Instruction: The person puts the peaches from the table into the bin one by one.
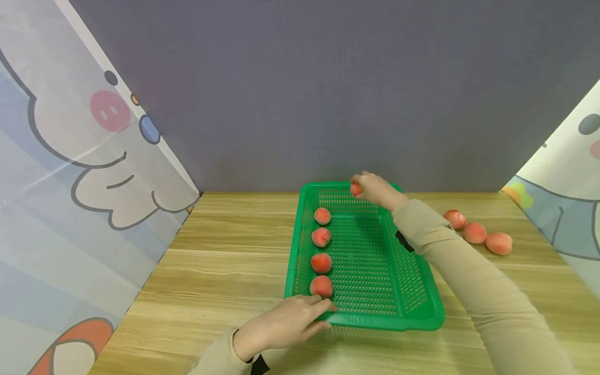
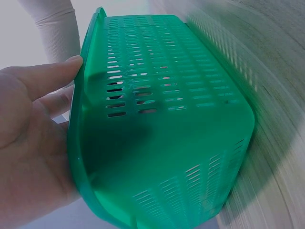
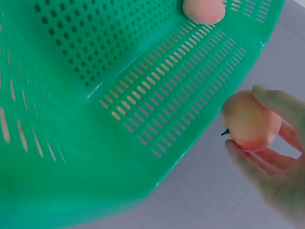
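Right hand (image 1: 374, 189), pinching a round, pinkish-red peach (image 1: 356, 189) between thumb and fingers near the far rim of a rectangular, green, perforated plastic basket (image 1: 370, 321). Left hand (image 1: 290, 322), gripping the basket's near rim towards its left corner. Inside, four round, orange-red peaches (image 1: 321, 263) line the left side; three pinkish-red peaches (image 1: 475, 233) lie right of the basket on a pale, wood-grained table (image 1: 225, 260).

Basket (image 1: 361, 255): faint marks on the rim (image 1: 363, 320) at six o'clock, head view, too small to read.
Peaches (image 1: 321, 237): nothing readable.
Side walls (image 1: 56, 182): no legible lettering.
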`<action>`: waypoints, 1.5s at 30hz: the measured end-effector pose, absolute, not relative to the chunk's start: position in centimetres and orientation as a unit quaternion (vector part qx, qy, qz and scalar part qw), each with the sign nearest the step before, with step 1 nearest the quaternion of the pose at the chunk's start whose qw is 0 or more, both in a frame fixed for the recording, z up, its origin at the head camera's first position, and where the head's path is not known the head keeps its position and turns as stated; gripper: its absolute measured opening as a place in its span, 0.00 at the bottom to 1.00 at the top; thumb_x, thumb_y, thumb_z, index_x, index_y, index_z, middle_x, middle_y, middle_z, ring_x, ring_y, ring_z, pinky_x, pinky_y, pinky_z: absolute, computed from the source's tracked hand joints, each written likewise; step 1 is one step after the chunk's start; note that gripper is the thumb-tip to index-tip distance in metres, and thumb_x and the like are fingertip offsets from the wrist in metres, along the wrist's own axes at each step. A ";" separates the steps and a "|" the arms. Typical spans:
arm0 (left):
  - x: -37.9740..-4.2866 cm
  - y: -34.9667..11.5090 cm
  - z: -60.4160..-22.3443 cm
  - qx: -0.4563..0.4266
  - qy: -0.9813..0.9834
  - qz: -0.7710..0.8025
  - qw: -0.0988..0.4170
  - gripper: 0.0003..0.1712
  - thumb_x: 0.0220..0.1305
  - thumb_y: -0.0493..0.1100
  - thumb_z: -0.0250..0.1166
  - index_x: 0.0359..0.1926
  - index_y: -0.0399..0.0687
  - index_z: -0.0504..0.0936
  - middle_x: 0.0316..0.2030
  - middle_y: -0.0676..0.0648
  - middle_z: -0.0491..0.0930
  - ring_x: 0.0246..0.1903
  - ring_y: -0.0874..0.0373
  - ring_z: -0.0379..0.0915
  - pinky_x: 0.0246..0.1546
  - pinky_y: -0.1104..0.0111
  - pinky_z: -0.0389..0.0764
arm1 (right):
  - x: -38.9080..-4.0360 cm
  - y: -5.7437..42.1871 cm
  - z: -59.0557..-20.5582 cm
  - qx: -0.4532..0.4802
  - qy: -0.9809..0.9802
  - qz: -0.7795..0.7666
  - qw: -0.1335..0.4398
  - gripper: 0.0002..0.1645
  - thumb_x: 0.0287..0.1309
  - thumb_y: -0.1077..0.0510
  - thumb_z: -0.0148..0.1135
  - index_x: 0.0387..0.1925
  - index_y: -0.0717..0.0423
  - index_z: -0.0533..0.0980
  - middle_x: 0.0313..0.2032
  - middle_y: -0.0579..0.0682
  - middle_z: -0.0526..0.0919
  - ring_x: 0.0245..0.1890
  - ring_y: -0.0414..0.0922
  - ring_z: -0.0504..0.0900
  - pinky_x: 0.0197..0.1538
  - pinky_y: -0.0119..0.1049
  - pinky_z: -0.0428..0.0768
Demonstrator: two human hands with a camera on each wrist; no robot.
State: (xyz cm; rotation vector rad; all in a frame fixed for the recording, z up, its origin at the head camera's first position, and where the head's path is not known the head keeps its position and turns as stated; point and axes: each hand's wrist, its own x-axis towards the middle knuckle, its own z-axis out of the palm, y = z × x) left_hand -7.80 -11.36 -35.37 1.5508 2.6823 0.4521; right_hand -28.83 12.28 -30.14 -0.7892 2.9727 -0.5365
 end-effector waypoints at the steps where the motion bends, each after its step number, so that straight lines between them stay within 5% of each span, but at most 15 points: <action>1: -7.8 -11.4 -35.4 0.496 0.856 0.144 0.003 0.14 0.60 0.45 0.58 0.46 0.49 0.72 0.34 0.56 0.75 0.32 0.71 0.70 0.36 0.75 0.72 | -28.8 12.2 -30.3 -0.256 0.952 -0.170 0.010 0.25 0.50 0.63 0.62 0.50 0.67 0.69 0.44 0.65 0.71 0.41 0.56 0.73 0.42 0.46 0.72; 39: -7.9 -11.5 -35.6 0.498 0.854 0.150 -0.002 0.14 0.60 0.46 0.57 0.47 0.49 0.72 0.34 0.55 0.75 0.33 0.70 0.71 0.37 0.76 0.72 | -29.0 10.3 -35.5 -0.218 0.960 -0.160 0.065 0.25 0.50 0.65 0.61 0.52 0.66 0.69 0.46 0.64 0.72 0.44 0.57 0.72 0.41 0.44 0.72; 45: -7.9 -11.5 -35.6 0.500 0.851 0.158 0.001 0.14 0.60 0.45 0.58 0.47 0.48 0.72 0.34 0.55 0.75 0.33 0.70 0.71 0.36 0.78 0.71 | -29.0 10.5 -36.4 -0.230 0.960 -0.154 0.040 0.24 0.48 0.66 0.62 0.49 0.68 0.71 0.43 0.64 0.75 0.43 0.57 0.73 0.42 0.45 0.72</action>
